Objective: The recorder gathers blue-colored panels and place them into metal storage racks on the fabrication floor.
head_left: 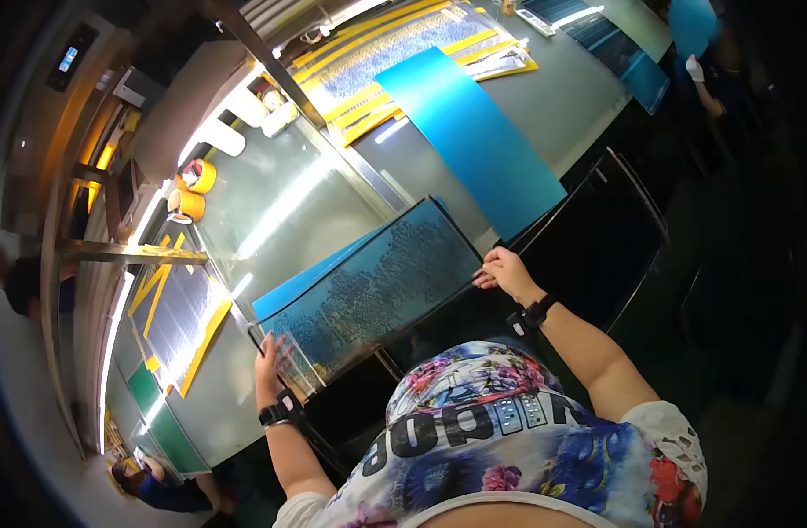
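"Where's the patterned panel (377,277)?"
"By the tabletop's (337,204) near edge; left hand (267,363) and right hand (506,274) each grip one end."
"Step?"
"Steadying it, apparently; the next move likely calls for even support."
"Counts?"
"One held panel, two yellow tape rolls (190,203)."

Translucent, dark-patterned rectangular panel (386,273): smooth, with a dull sheen; glass or plastic, cannot tell which.
Long bright-blue rectangular sheet (469,132): smooth, softly glossy, plastic-looking.
Pale grey-green flat tabletop (333,220): glossy, glass-like, mirroring the lamps in white streaks.
Round yellow tape roll (187,205): smooth, plastic-looking.
White floral-printed shirt (500,453): soft, matt cloth, openwork at one sleeve.
Black wristband (540,309): matt; rubber or fabric, cannot tell.
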The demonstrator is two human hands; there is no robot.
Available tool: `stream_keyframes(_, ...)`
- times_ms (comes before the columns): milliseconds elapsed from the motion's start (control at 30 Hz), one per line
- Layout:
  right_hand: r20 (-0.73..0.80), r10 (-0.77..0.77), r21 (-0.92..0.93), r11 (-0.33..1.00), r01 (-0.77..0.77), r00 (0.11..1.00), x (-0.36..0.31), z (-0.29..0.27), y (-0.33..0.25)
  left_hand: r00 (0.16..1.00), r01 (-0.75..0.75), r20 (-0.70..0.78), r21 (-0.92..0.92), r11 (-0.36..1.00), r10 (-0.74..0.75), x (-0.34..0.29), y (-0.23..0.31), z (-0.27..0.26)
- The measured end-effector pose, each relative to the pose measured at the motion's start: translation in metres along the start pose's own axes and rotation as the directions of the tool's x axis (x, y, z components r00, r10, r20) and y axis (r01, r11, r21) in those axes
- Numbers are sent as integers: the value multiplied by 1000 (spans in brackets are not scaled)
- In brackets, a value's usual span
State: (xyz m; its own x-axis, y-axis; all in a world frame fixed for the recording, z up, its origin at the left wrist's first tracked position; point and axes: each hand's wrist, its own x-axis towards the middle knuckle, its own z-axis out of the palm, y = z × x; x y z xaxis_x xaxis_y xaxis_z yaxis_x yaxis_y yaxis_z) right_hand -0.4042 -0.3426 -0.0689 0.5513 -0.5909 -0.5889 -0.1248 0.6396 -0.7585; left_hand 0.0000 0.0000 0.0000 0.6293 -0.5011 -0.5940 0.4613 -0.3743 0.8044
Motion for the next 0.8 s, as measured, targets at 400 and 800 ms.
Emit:
stream_keyframes(400,-192,-572,-775,586,234,797,-14,-10,14,923,-249,-213,301,920,320,36,-7,27)
stream_keyframes(800,-245,-457,-662,723,198,855,-13,-3,17,944,-176,-215,307,935,249,50,-13,19)
